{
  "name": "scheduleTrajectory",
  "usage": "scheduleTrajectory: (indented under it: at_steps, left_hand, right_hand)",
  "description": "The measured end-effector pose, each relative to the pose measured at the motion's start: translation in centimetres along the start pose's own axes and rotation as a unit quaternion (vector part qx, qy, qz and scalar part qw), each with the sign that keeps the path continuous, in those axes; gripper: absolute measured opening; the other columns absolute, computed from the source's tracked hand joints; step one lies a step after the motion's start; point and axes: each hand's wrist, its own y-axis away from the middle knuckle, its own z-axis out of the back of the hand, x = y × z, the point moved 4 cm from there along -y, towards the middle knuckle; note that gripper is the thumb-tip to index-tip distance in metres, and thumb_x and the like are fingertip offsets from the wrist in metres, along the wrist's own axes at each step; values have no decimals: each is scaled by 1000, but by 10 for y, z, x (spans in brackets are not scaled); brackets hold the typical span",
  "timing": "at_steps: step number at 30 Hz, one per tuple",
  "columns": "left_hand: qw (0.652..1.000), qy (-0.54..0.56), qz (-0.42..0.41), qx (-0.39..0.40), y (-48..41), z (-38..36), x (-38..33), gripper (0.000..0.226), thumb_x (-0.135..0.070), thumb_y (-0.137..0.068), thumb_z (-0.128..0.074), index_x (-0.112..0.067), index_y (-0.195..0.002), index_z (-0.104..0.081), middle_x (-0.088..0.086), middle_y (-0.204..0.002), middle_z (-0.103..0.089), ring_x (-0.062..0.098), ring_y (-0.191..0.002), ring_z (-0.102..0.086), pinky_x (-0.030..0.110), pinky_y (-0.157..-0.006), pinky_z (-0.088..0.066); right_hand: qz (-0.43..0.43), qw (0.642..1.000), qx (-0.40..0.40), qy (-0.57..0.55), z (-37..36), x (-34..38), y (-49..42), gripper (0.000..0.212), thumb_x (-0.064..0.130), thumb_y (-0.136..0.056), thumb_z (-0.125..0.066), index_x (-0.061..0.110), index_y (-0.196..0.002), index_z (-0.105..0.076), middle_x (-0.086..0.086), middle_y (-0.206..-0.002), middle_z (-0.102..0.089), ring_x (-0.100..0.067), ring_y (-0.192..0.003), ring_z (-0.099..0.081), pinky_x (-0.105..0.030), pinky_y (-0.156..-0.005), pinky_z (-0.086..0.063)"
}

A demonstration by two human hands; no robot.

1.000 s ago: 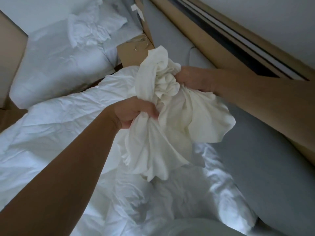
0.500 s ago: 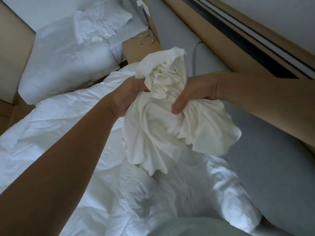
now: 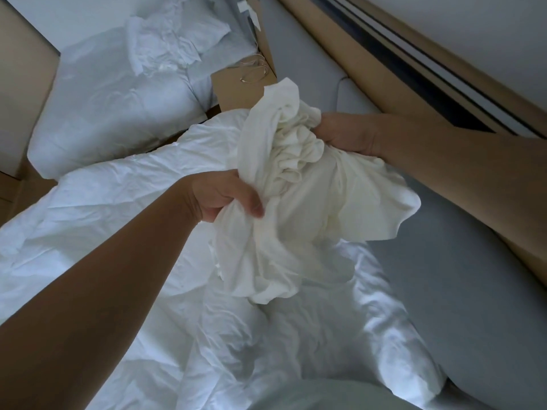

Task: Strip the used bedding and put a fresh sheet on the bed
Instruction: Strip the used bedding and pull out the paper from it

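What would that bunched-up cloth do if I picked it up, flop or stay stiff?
Probably flop: the cloth droops in loose ruffles below the left hand and right hand gripping it. Likely light, since pinched handfuls hold it up above the duvet.

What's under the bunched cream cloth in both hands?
A crumpled white duvet lies below the bunched cream cloth; bare grey mattress beside it. What lies directly beneath the bundle is covered.

Left hand (image 3: 228, 193) and right hand (image 3: 344, 134) grip a bunched cream sheet (image 3: 296, 208) above the white duvet (image 3: 118, 232).
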Motion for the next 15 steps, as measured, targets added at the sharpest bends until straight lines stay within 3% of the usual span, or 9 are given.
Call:
scheduleTrajectory:
  at_steps: [4,6,8,12,15]
  left_hand:
    - [987,58,-103,-108,11,20,-22,36,2,-51,-55,-7,-76,-80,9,-77,-73,26,-77,-72,32,-68,-61]
    - [983,33,-139,-118,14,18,-34,29,1,-52,-55,-10,-66,-78,3,-69,-72,15,-70,-71,23,-64,-58]
    - [982,13,-138,-129,11,14,-38,33,-7,-44,-62,0,-74,-74,10,-73,-67,21,-74,-67,25,-67,-56]
    - [979,30,-153,-128,0,4,-38,40,-16,-53,-62,-2,-90,-70,15,-87,-61,26,-82,-61,30,-73,-55]
    - [980,36,-166,-101,2,7,-37,38,-17,-58,-60,-16,-90,-81,3,-91,-75,17,-88,-71,27,-78,-58]
  right_hand:
    - [-135,975,157,-84,-13,-5,10,20,24,-74,-81,30,-94,-82,-1,-105,-77,-19,-95,-75,-29,-73,-60]
    - [-200,943,254,-76,-29,-9,22,47,28,-60,-95,26,-104,-80,-7,-116,-74,-25,-104,-72,-37,-80,-60]
    - [-223,925,302,-60,-41,-12,31,61,26,-51,-100,21,-107,-79,-11,-117,-73,-28,-104,-72,-41,-82,-59]
    - [-180,944,275,-38,-49,-10,36,49,5,-50,-92,22,-96,-82,-10,-105,-76,-28,-95,-74,-39,-72,-61]
    - [-156,961,219,-64,-42,-7,33,43,-7,-60,-75,17,-95,-81,-14,-103,-76,-30,-91,-75,-41,-69,-62]
